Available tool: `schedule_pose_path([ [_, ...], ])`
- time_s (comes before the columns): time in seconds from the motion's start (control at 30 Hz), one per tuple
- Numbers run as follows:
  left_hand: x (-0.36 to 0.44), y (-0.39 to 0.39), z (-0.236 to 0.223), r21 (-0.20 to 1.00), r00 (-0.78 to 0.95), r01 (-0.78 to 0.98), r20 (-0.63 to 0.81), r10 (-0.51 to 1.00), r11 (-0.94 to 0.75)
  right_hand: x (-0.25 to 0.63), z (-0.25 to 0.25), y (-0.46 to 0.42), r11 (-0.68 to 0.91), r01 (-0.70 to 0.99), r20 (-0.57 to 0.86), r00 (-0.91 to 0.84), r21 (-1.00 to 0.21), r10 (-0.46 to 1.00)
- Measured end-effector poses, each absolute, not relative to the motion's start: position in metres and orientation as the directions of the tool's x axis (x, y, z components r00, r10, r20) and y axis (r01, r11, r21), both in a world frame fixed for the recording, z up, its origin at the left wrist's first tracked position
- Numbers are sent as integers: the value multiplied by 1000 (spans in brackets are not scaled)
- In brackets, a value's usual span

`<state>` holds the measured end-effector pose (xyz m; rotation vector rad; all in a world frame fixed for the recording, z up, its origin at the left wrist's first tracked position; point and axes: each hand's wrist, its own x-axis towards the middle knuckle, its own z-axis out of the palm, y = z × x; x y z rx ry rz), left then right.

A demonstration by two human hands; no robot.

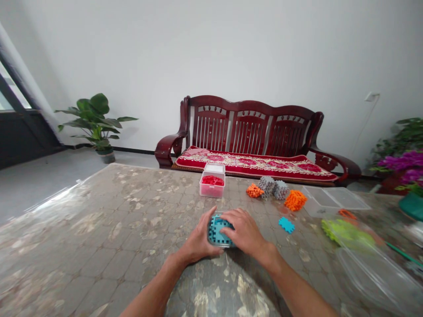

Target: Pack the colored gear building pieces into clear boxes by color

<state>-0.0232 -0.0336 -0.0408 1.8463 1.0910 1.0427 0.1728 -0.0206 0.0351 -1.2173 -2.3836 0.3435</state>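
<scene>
Close in front of me a small clear container [223,247] stands on the table, packed with blue interlocking tiles [217,232] with notched edges. My left hand [200,236] is wrapped round its left side, thumb and fingers apart along the wall. Over its right part bends my right hand [245,230], with curled fingers and the thumb on the tiles. A loose blue tile [286,225] lies to the right of my right hand. Beyond my hands is an open pink-tinted box [212,190] holding red pieces [213,180], its lid raised at the back.
Orange blocks [295,200] and grey blocks [280,189] built from tiles sit at the back right. Nearby are a clear lidded box [333,200], yellow-green tiles [346,233] and a transparent container [376,273]. A wooden bench [251,127] stands behind the patterned table [99,220].
</scene>
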Motion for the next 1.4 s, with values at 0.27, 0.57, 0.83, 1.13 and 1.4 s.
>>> schedule_pose_path([
  [0.27, -24, -34, -36, 857, 320, 339, 282, 905, -387, 299, 10, 17, 174, 911, 305, -56, -374, 951],
  [0.57, -24, -33, -40, 851, 321, 360, 271, 908, -381, 367, -21, 10, 56, 979, 91, -39, -197, 995],
  [0.83, -23, -34, -37, 858, 312, 356, 263, 913, -369, 359, -15, 8, 97, 985, 81, -86, -143, 993],
  [1.13, -22, -35, -36, 854, 313, 354, 276, 909, -381, 270, 53, -4, 400, 837, 243, -329, -373, 913],
  [1.4, -22, -35, -38, 838, 317, 359, 304, 898, -410, 203, 62, -5, 620, 737, 158, -602, -268, 783],
])
